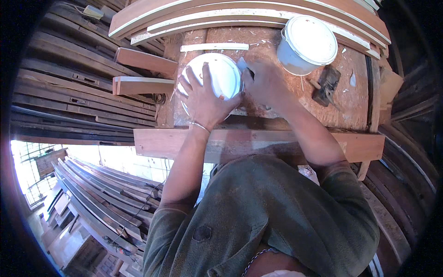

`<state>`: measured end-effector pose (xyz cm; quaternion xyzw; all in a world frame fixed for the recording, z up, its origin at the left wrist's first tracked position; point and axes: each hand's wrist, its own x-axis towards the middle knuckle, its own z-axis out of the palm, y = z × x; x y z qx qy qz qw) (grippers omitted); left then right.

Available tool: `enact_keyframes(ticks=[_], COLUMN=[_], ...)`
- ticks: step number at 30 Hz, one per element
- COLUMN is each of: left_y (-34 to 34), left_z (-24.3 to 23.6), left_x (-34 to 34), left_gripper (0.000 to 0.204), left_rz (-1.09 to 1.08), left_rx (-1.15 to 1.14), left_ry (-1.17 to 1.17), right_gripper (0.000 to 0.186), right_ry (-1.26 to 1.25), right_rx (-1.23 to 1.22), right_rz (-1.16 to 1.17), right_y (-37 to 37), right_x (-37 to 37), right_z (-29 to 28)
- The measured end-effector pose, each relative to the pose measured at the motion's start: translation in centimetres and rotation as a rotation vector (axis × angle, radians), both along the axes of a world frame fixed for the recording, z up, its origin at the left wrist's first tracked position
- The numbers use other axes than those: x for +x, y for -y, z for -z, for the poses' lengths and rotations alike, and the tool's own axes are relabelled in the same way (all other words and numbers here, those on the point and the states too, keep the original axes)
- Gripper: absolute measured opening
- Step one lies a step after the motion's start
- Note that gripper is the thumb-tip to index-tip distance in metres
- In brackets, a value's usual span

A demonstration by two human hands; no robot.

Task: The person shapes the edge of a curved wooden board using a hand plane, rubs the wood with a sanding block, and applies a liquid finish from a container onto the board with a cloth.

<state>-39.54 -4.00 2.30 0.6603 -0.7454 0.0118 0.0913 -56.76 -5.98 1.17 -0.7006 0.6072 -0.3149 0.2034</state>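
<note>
Head view: at twelve o'clock on the bench (348, 115), the white round lid (224, 76) is probably light, stiff and slick, best held by its rim. The left hand (204, 102) spreads its fingers across it; the right hand (268, 85) curls at its three-o'clock edge, grip unclear. A bucket (300, 55) stands at two o'clock.

A round white lid (224, 69), bright-topped with a pale bluish edge at three o'clock, sits face up toward the view's twelve o'clock, its middle and six-o'clock side mostly hidden.
</note>
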Motion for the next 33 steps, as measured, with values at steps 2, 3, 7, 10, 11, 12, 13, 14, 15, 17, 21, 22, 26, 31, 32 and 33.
enact_keyframes(ticks=[2,3,7,10,11,12,13,14,15,17,21,22,26,31,32,33], left_y=[0.0,0.0,0.0,0.2,0.1,0.2,0.2,0.3,0.4,0.1,-0.2,-0.3,-0.1,0.1,0.0,-0.1], left_z=[0.2,0.3,0.6,0.3,0.2,0.1,0.0,0.0,0.1,0.2,0.5,0.6,0.5,0.7,0.7,0.8], left_x=[0.1,0.1,0.4,0.5,0.5,0.2,0.0,0.0,-0.1,0.4,0.5,0.5,0.6,0.8,1.0,1.1], left_gripper=[0.105,0.104,0.103,0.104,0.104,0.105,0.105,0.105,0.106,0.106,0.109,0.108,0.106,0.107,0.108,0.109], left_rz=[-0.003,-0.004,-0.001,-0.010,-0.014,-0.007,-0.001,0.001,0.005,-0.010,-0.031,-0.023,-0.016,-0.014,-0.020,-0.026], left_rx=[0.001,-0.007,-0.002,0.010,0.011,0.013,0.014,0.019,0.024,0.025,0.035,0.024,0.029,0.030,0.046,0.062], left_ry=[0.000,-0.001,-0.007,-0.004,-0.003,-0.007,-0.009,-0.014,-0.021,-0.026,-0.075,-0.078,-0.098,-0.116,-0.112,-0.110], right_gripper=[0.020,0.020,0.023,0.026,0.026,0.026,0.026,0.025,0.024,0.027,0.040,0.041,0.040,0.033,0.033,0.033], right_ry=[-0.048,-0.072,-0.071,0.126,0.218,0.376,0.534,0.759,0.982,0.692,0.090,-0.029,0.002,0.807,0.867,0.926], right_rx=[0.030,0.046,0.125,0.317,0.291,0.392,0.494,0.723,0.952,0.719,0.195,0.120,0.166,0.742,0.705,0.670], right_rz=[-0.004,-0.006,-0.076,-0.219,-0.312,-0.331,-0.340,-0.290,-0.231,-0.149,-0.035,-0.017,-0.106,-0.048,-0.029,-0.011], right_y=[-0.2,-0.3,0.7,3.0,4.0,4.1,4.2,4.1,4.3,3.5,1.6,1.6,3.1,4.2,3.7,3.3], right_x=[0.3,0.4,0.5,-1.2,-3.2,-4.1,-4.9,-4.7,-4.7,-3.5,-1.4,-1.1,-1.5,-1.5,-0.9,-0.3], right_z=[-0.9,-1.2,-1.4,-1.6,0.3,1.8,3.3,4.4,5.4,3.7,0.7,0.6,0.8,5.5,6.0,6.5])
